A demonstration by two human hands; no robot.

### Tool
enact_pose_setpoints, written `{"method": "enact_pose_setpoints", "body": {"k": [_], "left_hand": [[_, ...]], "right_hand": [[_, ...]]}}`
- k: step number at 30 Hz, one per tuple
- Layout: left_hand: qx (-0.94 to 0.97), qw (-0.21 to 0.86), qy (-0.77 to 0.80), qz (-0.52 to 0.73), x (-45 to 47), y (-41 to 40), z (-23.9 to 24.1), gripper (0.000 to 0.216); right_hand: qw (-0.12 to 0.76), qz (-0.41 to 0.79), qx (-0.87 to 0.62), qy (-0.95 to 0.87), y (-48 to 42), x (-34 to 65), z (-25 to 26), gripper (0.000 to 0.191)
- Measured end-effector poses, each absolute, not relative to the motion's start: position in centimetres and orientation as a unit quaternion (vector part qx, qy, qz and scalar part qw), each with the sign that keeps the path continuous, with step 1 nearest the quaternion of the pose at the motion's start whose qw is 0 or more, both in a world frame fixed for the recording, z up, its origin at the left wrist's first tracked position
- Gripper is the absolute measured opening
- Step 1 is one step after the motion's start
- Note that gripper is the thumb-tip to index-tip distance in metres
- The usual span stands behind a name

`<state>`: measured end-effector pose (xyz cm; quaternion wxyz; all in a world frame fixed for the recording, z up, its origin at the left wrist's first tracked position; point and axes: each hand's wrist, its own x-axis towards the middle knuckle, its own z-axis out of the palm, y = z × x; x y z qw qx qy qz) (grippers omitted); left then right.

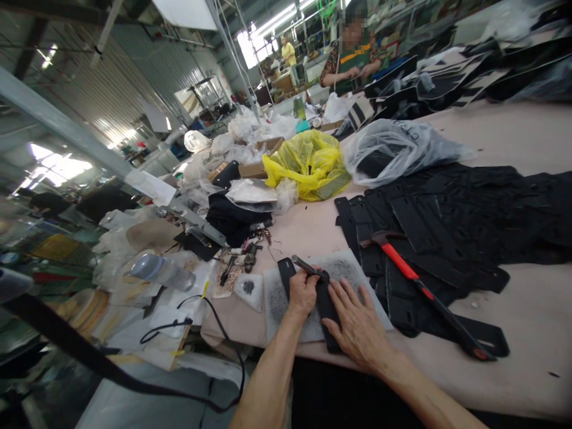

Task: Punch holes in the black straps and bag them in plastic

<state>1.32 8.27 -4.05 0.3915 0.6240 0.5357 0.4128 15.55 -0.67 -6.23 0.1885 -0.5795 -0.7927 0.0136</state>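
My left hand [304, 293] is closed around a short metal punch [308, 266], a rod with a dark, wider head, held tilted. Beneath it, a black strip [328, 328] lies on a speckled whitish pad [348, 265]. Fingers outstretched, my right hand [353, 319] rests flat over that strip and the pad. Another black piece [285, 273] sits on the pad, partly hidden behind my left hand. To the right, a hammer with a red and black handle [400, 262] lies across a spread of black cut pieces [429, 208].
A white block with a dark stain [248, 292] and small metal parts [227, 275] lie left of the pad. Farther back are a yellow plastic bag [308, 161] and a clear bag [393, 149]. A bottle [161, 271] lies left; a co-worker [353, 59] sits across the table.
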Motion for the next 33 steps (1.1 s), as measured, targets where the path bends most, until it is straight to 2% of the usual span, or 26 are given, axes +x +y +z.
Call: {"method": "enact_pose_setpoints", "body": {"k": [12, 22, 26, 30, 33], "left_hand": [[0.707, 0.288, 0.531, 0.367, 2.2, 8.0, -4.4, 0.021], [0.723, 0.253, 0.534, 0.357, 2.2, 8.1, -4.3, 0.019], [0.725, 0.261, 0.529, 0.356, 2.0, 8.2, -4.4, 0.018], [0.71, 0.276, 0.538, 0.361, 1.9, 8.3, -4.5, 0.018], [0.728, 0.261, 0.531, 0.348, 1.9, 8.3, -4.6, 0.017]], "right_hand": [[0.198, 0.017, -0.577, -0.792, -0.8, 15.6, -6.0, 0.065], [0.198, 0.021, -0.569, -0.798, -0.7, 15.8, -6.1, 0.063], [0.218, 0.037, -0.545, -0.809, -0.6, 17.2, -5.3, 0.053], [0.282, 0.016, -0.61, -0.74, -0.3, 22.3, -4.1, 0.038], [0.24, -0.046, -0.704, -0.667, -0.1, 27.5, -4.0, 0.04]]}}
